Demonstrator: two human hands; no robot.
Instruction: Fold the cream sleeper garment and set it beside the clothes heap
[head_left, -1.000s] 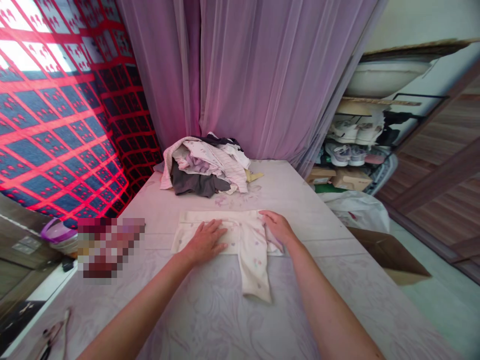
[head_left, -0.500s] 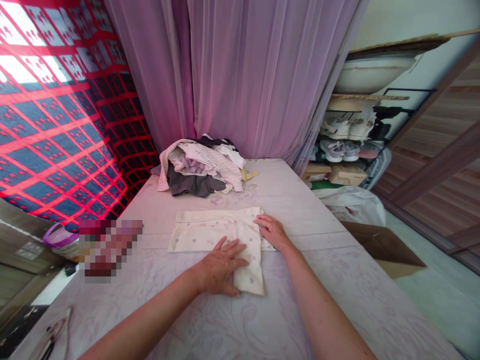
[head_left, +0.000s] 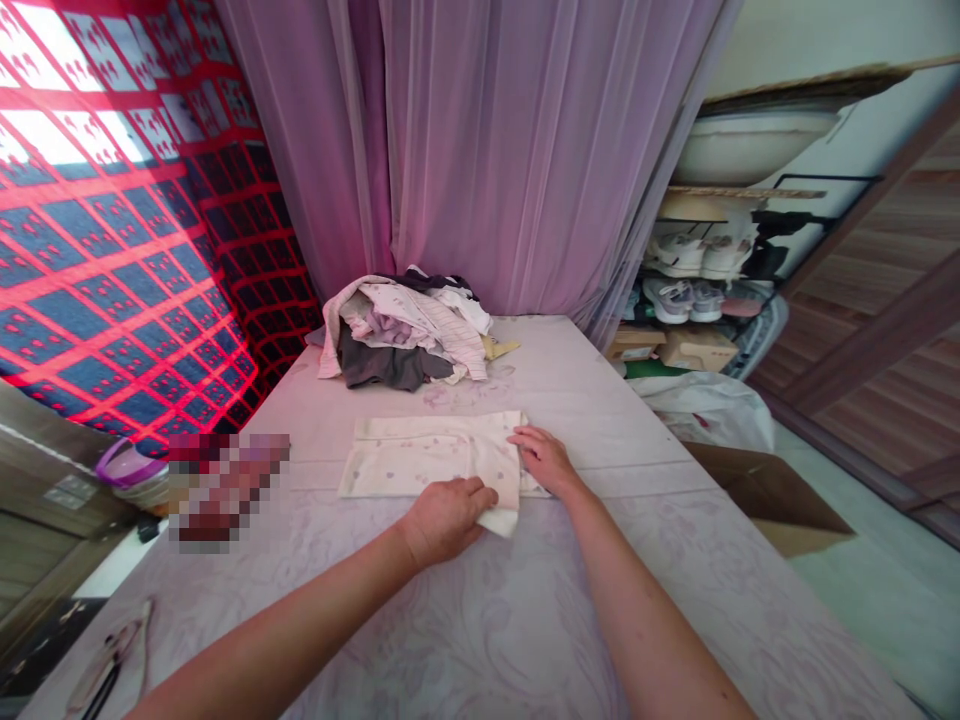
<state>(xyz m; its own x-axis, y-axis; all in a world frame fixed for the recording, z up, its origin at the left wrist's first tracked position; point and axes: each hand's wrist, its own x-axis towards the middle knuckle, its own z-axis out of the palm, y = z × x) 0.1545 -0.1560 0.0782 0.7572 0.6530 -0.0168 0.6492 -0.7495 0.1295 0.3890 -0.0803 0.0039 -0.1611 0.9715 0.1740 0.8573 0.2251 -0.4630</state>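
A cream garment [head_left: 409,460] with small printed hearts lies partly folded on the covered table; whether it is a top or trousers I cannot tell. My left hand [head_left: 450,518] is closed on the part that hangs toward me, fingers curled over the cloth and the thumb side hidden. A short end of that part shows below the fingers. My right hand [head_left: 545,458] rests on the garment's right edge, fingers stretched out and pressing lightly.
Behind the garment sits a heap of clothes [head_left: 397,345]. Purple curtains [head_left: 480,150] hang at the back. To the right are a shoe rack [head_left: 690,250] and an open cardboard box [head_left: 750,490]. A cord-like item [head_left: 112,665] lies at the near left corner.
My left hand has gone from lying flat to gripping the garment's near part. That part is now folded up and reaches less far toward me. My right hand has stayed in place.
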